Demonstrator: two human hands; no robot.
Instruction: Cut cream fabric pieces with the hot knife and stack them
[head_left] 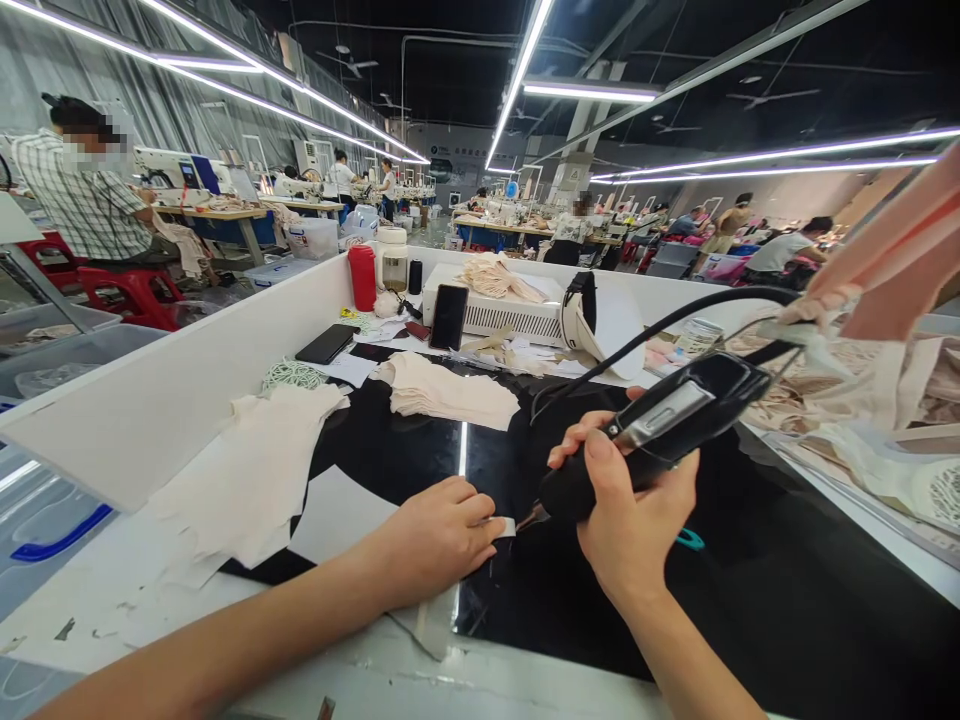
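My right hand (637, 520) is wrapped round a black corded hand tool (664, 420) with a silver lever on its side. The tool slants down to the left and ends in a thin metal tip (534, 517). Between the fingers of my left hand (442, 535) is a small white strip (507, 527), its free end close to that tip; whether they touch I cannot tell. Both hands are over a glossy black mat (555, 600). A white paper sheet (341, 515) lies partly under my left forearm.
Cream fabric pieces (259, 465) lie at the left, with another stack (450, 390) further back. Phones (448, 317), a red cup (362, 278) and a white box (487, 318) stand behind. The tool's cable (645, 335) arcs beside hanging pink fabric (892, 270). Low white walls (172, 400) edge the table.
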